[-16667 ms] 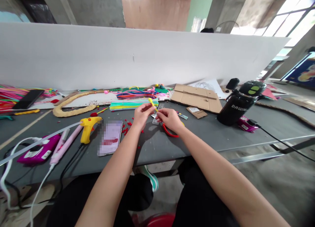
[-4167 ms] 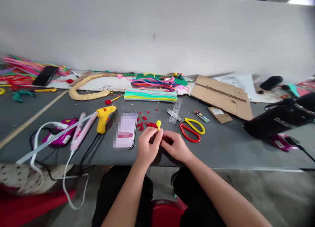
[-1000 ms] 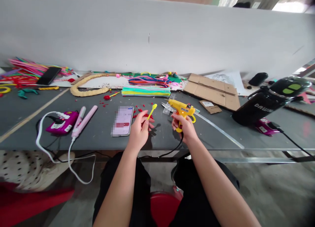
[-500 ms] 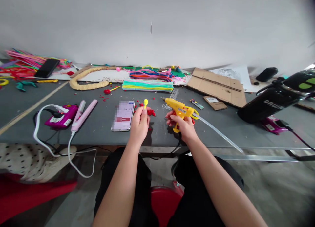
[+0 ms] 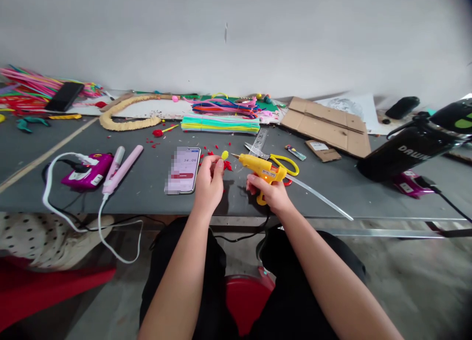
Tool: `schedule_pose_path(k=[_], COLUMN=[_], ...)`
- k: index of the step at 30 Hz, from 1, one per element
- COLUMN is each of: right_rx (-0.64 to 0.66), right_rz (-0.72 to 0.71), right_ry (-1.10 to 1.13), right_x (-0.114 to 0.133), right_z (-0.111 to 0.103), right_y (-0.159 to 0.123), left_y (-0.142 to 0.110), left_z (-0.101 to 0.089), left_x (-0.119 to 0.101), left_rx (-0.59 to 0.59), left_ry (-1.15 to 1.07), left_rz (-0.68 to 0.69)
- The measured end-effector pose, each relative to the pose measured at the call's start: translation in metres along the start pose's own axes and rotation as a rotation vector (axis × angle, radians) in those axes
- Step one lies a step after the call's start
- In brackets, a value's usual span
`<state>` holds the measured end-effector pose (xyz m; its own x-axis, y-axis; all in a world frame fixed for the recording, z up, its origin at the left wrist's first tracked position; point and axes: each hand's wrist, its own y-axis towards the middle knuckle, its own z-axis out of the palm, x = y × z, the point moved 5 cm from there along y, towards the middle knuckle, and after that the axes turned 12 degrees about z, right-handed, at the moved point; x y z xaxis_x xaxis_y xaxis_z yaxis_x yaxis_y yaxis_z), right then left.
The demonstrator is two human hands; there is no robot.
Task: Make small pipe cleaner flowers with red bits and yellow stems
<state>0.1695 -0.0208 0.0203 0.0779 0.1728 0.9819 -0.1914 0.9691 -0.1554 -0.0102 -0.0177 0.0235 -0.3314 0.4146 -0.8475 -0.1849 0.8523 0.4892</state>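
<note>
My left hand (image 5: 208, 181) pinches a short yellow pipe-cleaner piece (image 5: 224, 155) with a rounded tip, held upright above the grey table (image 5: 147, 187). My right hand (image 5: 270, 192) grips the handle of a yellow glue gun (image 5: 258, 167); a clear glue stick (image 5: 320, 198) juts out behind it. The gun's nozzle points left, a short way from the yellow tip. Red scraps (image 5: 225, 166) lie on the table between my hands.
A phone (image 5: 183, 170) lies left of my left hand. Scissors (image 5: 275, 159) and a ruler (image 5: 260, 140) lie behind the glue gun. A pink iron (image 5: 121, 169), a magenta device (image 5: 87, 170), pipe-cleaner bundles (image 5: 220, 124), cardboard (image 5: 328, 126) and a black bottle (image 5: 416, 145) stand around.
Half a second ago the glue gun's nozzle was farther from the yellow piece; it has moved left toward it. My left hand has shifted slightly right with the piece.
</note>
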Motion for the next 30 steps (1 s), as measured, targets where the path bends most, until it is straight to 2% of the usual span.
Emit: schedule_pose_path(k=[10,30], right_rx=[-0.023,-0.063], right_rz=[0.047,0.08], right_ry=[0.002,-0.048], right_x=[-0.0065,-0.0079], right_z=[0.0014,0.0011], right_y=[0.0039,0.0042], left_y=[-0.0016,-0.0024], left_z=[0.0005,0.0029], left_x=[-0.0024,-0.0032], left_rx=[-0.009,0.004], left_ry=[0.036,0.047], left_rz=[0.039,0.035])
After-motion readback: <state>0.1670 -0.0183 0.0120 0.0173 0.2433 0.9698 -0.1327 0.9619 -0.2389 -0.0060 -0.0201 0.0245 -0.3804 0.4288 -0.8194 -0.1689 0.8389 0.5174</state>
